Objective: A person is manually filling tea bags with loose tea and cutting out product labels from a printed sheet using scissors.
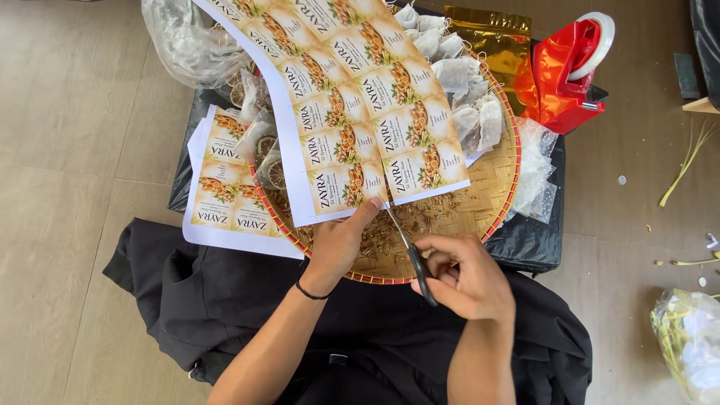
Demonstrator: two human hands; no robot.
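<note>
Pale grey floor tiles (67,112) spread under everything, and the person sits low over a black cloth (187,292) spread across the lap. On a dark plastic-wrapped block (536,244) rests a wide round woven bamboo tray with a red rim (504,196), dried shreds scattered over its bottom. Across the tray lies a long white sheet of printed orange-and-cream labels (352,97), its near edge reaching toward the person. A second, smaller label sheet (221,191) lies half under the tray at the left. Small white tea-bag pouches (469,90) are heaped at the tray's far side, with a gold foil bag (491,37) and a red tape dispenser (566,71) beyond them, and a crumpled clear plastic bag (187,41) at the far left.

The left hand (337,244) pinches the near edge of the long sheet, thumb on top. The right hand (465,277) is closed through the black handles of a pair of scissors (409,251), whose blades meet the sheet's edge between two label columns, just beside the left thumb.
</note>
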